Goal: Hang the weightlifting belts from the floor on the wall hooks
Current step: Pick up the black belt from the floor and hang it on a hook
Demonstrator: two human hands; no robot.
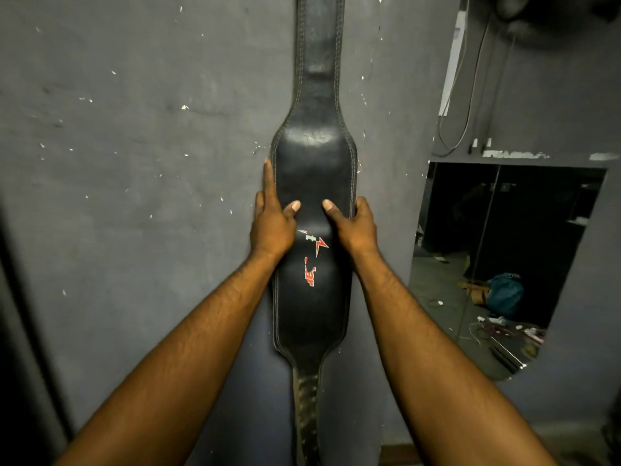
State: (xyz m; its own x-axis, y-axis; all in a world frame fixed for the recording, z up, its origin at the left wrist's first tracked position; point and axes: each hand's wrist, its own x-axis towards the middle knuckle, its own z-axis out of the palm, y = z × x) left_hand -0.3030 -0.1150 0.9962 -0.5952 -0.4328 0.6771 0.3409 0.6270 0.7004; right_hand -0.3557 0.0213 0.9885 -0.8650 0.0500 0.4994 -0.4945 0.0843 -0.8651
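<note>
A black leather weightlifting belt [316, 169] with a red and white logo hangs straight down against the grey wall [134, 163]. Its top runs out of the frame, so whatever holds it is hidden. The narrow tail with punched holes hangs at the bottom. My left hand [271, 227] lies at the left edge of the wide part, forefinger straight up along the edge and thumb pressing on the front. My right hand [357, 228] grips the right edge, fingers curled round it and thumb on the front.
To the right, an opening or mirror [504, 264] in the wall shows a dark room with a blue bag [505, 292] and loose clutter on its floor. Cables [470, 95] hang at the upper right. A dark vertical edge runs down the far left.
</note>
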